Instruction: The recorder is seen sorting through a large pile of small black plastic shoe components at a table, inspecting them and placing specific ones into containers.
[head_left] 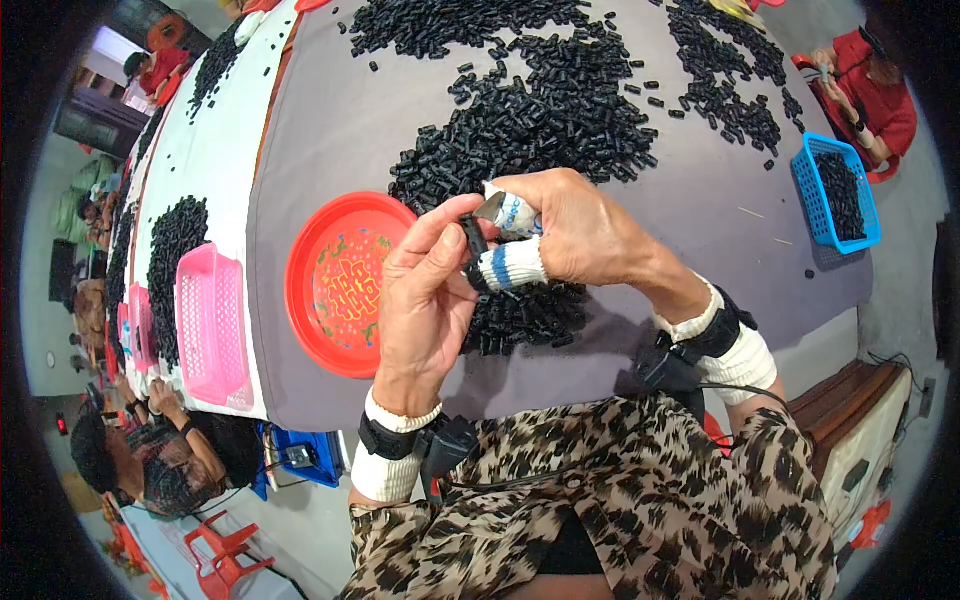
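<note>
Above the near part of the table, my left hand pinches a small black cylindrical part between thumb and fingers. My right hand meets it from the right, closed on a small grey blade whose tip lies close to the black part. White wrapping with blue print covers one digit of my right hand, and a white knit sleeve with a blue stripe covers another. Behind and beneath both hands spreads a big pile of similar black parts. A red round tray with a printed pattern lies left of my left hand.
A blue basket of black parts stands at the right table edge, near a person in red. Pink baskets stand to the left, beside another black heap. Other people sit along the left side.
</note>
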